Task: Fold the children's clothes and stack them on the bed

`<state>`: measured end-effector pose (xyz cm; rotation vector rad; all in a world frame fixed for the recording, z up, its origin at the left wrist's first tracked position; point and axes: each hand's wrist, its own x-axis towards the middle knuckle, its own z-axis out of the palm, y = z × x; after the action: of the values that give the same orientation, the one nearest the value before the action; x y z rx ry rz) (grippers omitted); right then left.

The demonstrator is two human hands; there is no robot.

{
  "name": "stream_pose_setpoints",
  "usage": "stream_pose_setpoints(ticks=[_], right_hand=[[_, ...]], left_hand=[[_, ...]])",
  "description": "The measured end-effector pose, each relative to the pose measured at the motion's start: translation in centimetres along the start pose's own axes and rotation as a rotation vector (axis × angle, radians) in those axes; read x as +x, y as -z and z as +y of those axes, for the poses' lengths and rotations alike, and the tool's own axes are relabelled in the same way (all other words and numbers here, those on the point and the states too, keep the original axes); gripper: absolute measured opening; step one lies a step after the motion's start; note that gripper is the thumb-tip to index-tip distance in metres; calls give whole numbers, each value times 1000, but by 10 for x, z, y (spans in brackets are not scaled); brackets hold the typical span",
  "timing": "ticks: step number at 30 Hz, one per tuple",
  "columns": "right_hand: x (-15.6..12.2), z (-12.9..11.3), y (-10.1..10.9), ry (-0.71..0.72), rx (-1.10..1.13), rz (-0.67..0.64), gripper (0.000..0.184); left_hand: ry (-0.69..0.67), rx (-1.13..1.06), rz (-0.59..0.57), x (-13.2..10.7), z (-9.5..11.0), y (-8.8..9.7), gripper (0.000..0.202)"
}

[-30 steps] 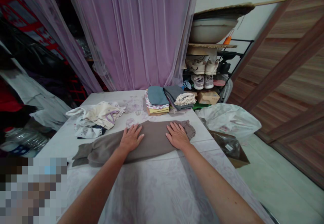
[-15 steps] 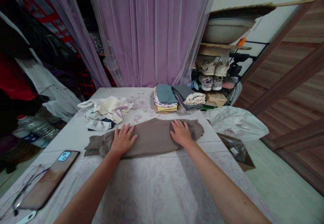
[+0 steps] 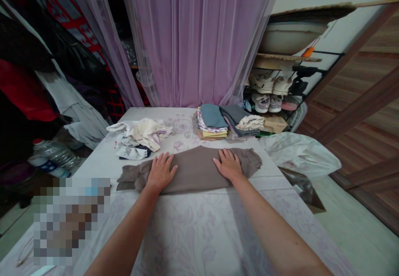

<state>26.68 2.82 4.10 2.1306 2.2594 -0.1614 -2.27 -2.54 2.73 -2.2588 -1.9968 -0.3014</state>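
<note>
A brown-grey garment (image 3: 195, 170), folded lengthwise, lies across the table with a ruffled edge at its right end. My left hand (image 3: 161, 172) presses flat on its left part, fingers spread. Toward the other end, my right hand (image 3: 229, 165) rests palm down with fingers apart. Neither hand grips the cloth. Beyond the left hand is a loose heap of pale clothes (image 3: 146, 132). Behind the garment stands a stack of folded clothes (image 3: 213, 117) with a blue-grey piece on top. Beside it lies a dark grey folded garment (image 3: 230, 113) with a cream scrunched cloth (image 3: 250, 123) on it.
The table has a pale floral cover (image 3: 193, 230). A pixelated patch (image 3: 71, 222) hides an item at the front left. Purple curtains (image 3: 190, 39) hang behind the table. On the right are a shoe rack (image 3: 271, 89) and a white plastic bag (image 3: 305, 153).
The whole scene has shifted slightly right in view. Both hands stay flat on the garment, the right hand's fingers a little more spread. The phone at the front left is now pixelated over.
</note>
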Motion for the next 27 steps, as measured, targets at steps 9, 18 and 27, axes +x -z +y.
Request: stream_pose_setpoints(ticks=[9,18,27], right_hand=[[-3,8,-5,-2,-46,82,63],[-2,13,-12,28,-50,153,62],[-3,12,-12,28,-51,165,60]], left_hand=[[-20,-163,-61,-1,-2,21,48],[577,-36,-67,-58,-97,86,48],[754,-303,-249,-66,-122,77,45]])
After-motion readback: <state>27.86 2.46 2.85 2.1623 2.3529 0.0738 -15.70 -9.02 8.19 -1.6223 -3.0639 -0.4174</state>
